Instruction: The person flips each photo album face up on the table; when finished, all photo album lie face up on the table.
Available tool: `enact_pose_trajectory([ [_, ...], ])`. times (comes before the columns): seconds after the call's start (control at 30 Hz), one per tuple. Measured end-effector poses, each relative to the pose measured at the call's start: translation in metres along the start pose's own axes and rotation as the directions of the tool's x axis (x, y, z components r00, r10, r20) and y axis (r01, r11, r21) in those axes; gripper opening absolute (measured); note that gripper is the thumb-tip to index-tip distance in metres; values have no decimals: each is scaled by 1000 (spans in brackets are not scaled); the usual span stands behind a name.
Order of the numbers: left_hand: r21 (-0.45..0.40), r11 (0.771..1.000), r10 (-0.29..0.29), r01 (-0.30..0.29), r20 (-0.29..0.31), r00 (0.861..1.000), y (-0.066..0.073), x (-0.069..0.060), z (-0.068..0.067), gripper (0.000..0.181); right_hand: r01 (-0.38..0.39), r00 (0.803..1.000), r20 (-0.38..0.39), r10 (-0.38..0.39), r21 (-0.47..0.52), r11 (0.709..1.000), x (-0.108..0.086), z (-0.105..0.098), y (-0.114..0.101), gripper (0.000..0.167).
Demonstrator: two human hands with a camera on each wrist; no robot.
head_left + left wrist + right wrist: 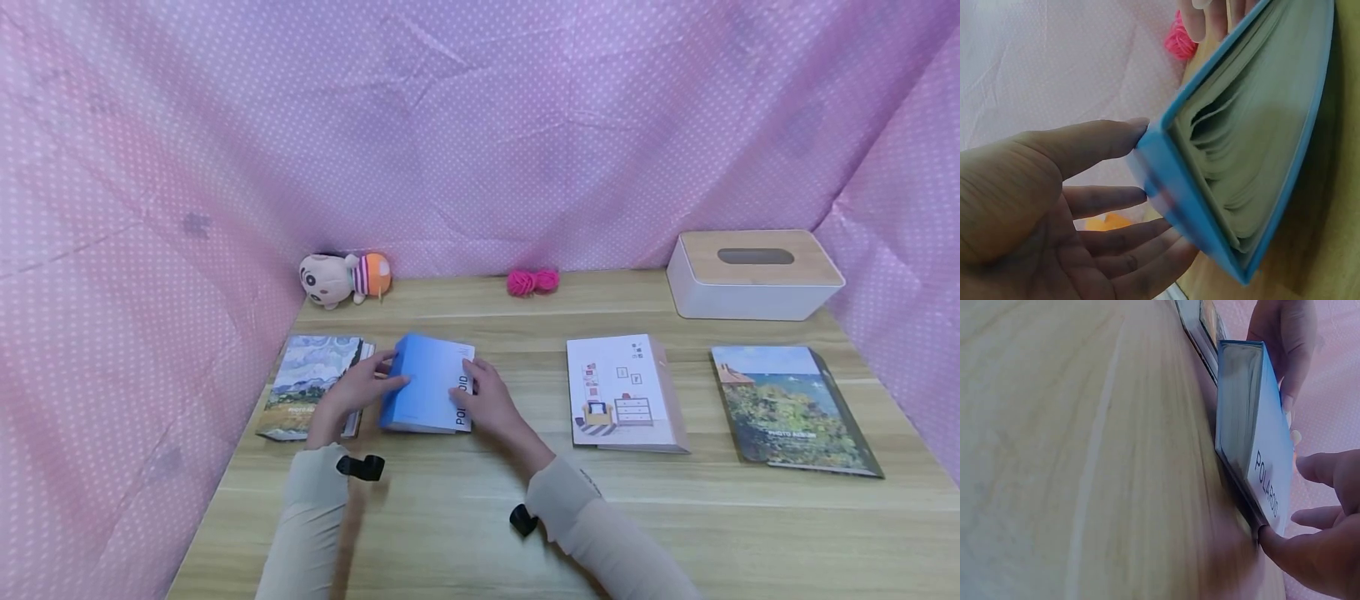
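A blue photo album [432, 385] lettered POLAROID lies on the wooden table, its thick spine to the left and its pages visible from the side in both wrist views. At the spine is my left hand [356, 387], the thumb touching the cover's corner and the extended fingers [1110, 197] alongside the spine. My right hand [487, 400] touches the album's right side, thumb and fingers spread with cover showing between them. In the right wrist view the thumb [1285, 547] lies by a near corner. Under my left hand's side sits a landscape-covered album [311, 379].
To the right lie a white album [615, 392] with a furniture drawing and a garden-scene photo album [791, 408]. Along the back are a plush doll [337, 279], pink yarn [532, 282] and a tissue box [753, 279]. A pink dotted curtain [480, 150] surrounds the table.
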State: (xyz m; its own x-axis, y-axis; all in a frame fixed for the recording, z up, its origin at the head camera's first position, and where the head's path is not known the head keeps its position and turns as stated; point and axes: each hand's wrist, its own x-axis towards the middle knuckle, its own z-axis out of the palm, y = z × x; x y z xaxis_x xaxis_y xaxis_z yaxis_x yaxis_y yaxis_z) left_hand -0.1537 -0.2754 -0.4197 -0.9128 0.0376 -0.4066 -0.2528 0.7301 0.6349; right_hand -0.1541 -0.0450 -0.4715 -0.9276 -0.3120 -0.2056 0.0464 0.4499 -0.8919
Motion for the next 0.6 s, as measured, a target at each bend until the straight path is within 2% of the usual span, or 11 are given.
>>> enact_pose_trajectory([
  [0.27,-30,999,-28,29,18,999,-8,3,3,70,14,1000,10,-14,-8,1000,3,4,1,61],
  [0.6,-44,998,-38,40,28,999,-7,1,5,67,26,999,30,-25,-48,999,1,7,-1,66],
])
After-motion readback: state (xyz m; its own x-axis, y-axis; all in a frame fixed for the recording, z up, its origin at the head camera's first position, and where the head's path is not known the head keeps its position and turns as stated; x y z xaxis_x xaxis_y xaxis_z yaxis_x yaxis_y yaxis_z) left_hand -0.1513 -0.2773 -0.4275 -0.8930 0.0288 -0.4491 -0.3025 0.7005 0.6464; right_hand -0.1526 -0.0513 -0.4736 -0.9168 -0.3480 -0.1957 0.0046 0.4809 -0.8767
